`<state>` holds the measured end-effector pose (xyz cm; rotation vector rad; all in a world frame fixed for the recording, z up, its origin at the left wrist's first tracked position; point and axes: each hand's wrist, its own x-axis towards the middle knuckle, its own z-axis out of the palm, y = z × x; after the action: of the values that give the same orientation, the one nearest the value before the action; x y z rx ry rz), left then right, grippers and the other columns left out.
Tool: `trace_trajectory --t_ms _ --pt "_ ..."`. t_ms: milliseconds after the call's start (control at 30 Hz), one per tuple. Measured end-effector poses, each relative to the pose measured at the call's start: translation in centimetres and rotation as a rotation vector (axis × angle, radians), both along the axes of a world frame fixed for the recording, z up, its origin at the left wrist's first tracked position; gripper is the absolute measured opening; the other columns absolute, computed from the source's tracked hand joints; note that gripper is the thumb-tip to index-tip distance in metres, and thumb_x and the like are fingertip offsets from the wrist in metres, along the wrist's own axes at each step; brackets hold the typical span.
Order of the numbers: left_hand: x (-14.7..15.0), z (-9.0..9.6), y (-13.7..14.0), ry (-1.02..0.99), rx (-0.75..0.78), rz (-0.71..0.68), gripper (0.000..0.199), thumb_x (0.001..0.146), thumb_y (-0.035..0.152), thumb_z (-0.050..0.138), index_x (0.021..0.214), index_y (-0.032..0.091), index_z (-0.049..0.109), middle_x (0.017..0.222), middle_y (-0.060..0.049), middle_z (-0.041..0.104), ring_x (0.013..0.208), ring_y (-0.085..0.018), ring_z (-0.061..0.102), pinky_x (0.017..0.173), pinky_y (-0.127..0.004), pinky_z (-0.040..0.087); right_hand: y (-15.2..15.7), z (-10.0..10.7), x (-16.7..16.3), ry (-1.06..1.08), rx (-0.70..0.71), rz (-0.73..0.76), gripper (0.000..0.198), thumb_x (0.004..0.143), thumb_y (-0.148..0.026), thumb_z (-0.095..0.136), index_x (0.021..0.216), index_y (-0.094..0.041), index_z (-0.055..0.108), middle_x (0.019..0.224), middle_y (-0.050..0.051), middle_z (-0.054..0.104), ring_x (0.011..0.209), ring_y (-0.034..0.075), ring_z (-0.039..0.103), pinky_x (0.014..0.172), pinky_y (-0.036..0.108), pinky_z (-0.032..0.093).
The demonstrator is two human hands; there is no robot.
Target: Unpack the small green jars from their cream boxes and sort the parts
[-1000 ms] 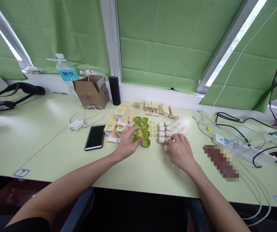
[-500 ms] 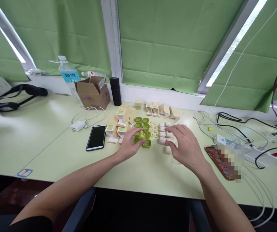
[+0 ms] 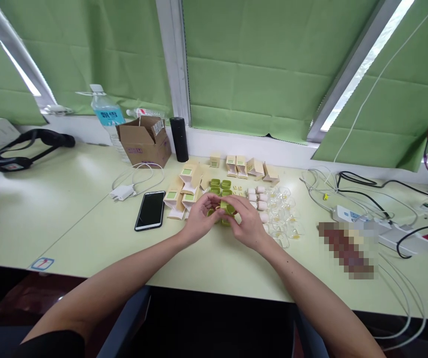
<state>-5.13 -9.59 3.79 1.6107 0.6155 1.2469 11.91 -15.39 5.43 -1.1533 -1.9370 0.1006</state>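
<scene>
Between my two hands, above the table, is a small green container, partly covered by fingers. My left hand grips it from the left, fingers curled around its side. From the right, my right hand closes its thumb and fingertips on the same container. Behind it stand rows of matching green containers, some hidden by my hands. Beside these lie tiny yellow pieces. Farther right are small pale pink blocks and clear plastic pieces with yellow bits.
Small cream boxes stand left and behind. A phone, white charger, brown carton, water bottle and black cylinder are to the left. Cables and a power strip lie right. Another person's hand shows at the far left edge.
My right hand has moved left from above the pink blocks and closed on the green container in my left hand. The clear plastic pieces are now uncovered.
</scene>
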Motion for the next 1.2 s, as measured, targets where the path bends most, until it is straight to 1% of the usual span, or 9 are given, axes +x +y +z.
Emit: trace_trajectory --t_ms 67,167,300,433,533,600,833,1100,1200 --pt "-0.1 -0.1 -0.1 0.052 0.061 0.014 0.025 0.089 0.041 0.068 0.1 0.02 0.062 0.096 -0.005 0.067 0.087 -0.017 0.066 0.079 -0.03 0.056 0.0 -0.1 0.1 0.1 -0.025 -0.011 0.047 0.09 -0.018 0.061 0.135 -0.029 0.059 0.129 0.01 0.066 0.118 0.026 0.063 0.087 0.042 0.061" --pt "-0.1 -0.3 -0.2 0.093 0.118 0.048 0.019 0.09 0.036 0.066 0.1 0.02 0.065 0.095 -0.005 0.068 0.085 -0.017 0.066 0.08 -0.032 0.057 -0.1 -0.1 -0.1 0.238 -0.063 0.011 0.045 0.088 -0.02 0.064 0.132 -0.029 0.061 0.125 0.009 0.067 0.102 0.023 0.066 0.072 0.034 0.061" --pt "-0.1 -0.5 -0.2 0.041 0.118 0.074 0.017 0.086 0.03 0.07 0.1 0.021 0.067 0.092 -0.003 0.071 0.082 -0.017 0.068 0.078 -0.032 0.059 -0.1 -0.4 -0.4 0.375 -0.144 0.059 0.043 0.086 -0.024 0.07 0.128 -0.029 0.064 0.12 0.007 0.069 0.088 0.019 0.066 0.075 0.035 0.061" --pt "-0.3 -0.5 -0.3 0.046 0.138 0.123 0.012 0.085 0.027 0.07 0.094 0.02 0.072 0.092 -0.004 0.074 0.082 -0.017 0.07 0.078 -0.032 0.06 -0.1 -0.7 -0.5 0.508 -0.244 0.067 0.045 0.083 -0.027 0.075 0.127 -0.027 0.066 0.115 0.007 0.071 0.086 0.017 0.066 0.075 0.033 0.061" --pt "-0.4 -0.3 -0.2 0.052 0.17 0.167 0.013 0.084 0.028 0.072 0.093 0.02 0.075 0.091 -0.004 0.075 0.084 -0.018 0.071 0.08 -0.034 0.061 -0.1 -0.7 -0.5 0.555 -0.273 0.059 0.044 0.082 -0.03 0.076 0.125 -0.027 0.067 0.112 0.006 0.072 0.084 0.017 0.065 0.074 0.033 0.061" --pt "-0.5 -0.2 -0.2 0.051 0.188 0.175 0.012 0.083 0.029 0.072 0.091 0.021 0.076 0.089 -0.004 0.076 0.081 -0.018 0.071 0.077 -0.033 0.061 -0.1 -0.7 -0.5 0.571 -0.285 0.055 0.044 0.081 -0.031 0.076 0.124 -0.027 0.068 0.111 0.006 0.072 0.083 0.017 0.065 0.074 0.033 0.06" --pt "-0.5 0.2 -0.4 0.027 0.169 0.19 0.007 0.081 0.026 0.072 0.077 0.021 0.075 0.075 -0.003 0.073 0.066 -0.016 0.069 0.067 -0.033 0.06 -0.2 -1.2 -1.0 0.599 -0.274 0.073 0.042 0.082 -0.031 0.076 0.122 -0.026 0.068 0.102 0.005 0.072 0.08 0.017 0.064 0.075 0.034 0.06" --pt "-0.1 -0.1 -0.6 -0.005 0.175 0.184 0.009 0.081 0.023 0.071 0.072 0.019 0.073 0.073 -0.003 0.07 0.066 -0.015 0.066 0.063 -0.03 0.058 -0.1 -1.4 -0.8 0.539 -0.264 0.066 0.044 0.082 -0.028 0.075 0.125 -0.026 0.067 0.108 0.007 0.071 0.081 0.017 0.063 0.076 0.035 0.06" --pt "0.0 -0.2 -0.4 -0.016 0.145 0.173 0.008 0.081 0.024 0.072 0.075 0.02 0.074 0.077 -0.004 0.072 0.072 -0.017 0.069 0.068 -0.032 0.059 -0.1 -1.2 -0.9 0.493 -0.234 0.061 0.044 0.084 -0.027 0.072 0.127 -0.028 0.066 0.114 0.007 0.07 0.085 0.018 0.064 0.076 0.036 0.061"
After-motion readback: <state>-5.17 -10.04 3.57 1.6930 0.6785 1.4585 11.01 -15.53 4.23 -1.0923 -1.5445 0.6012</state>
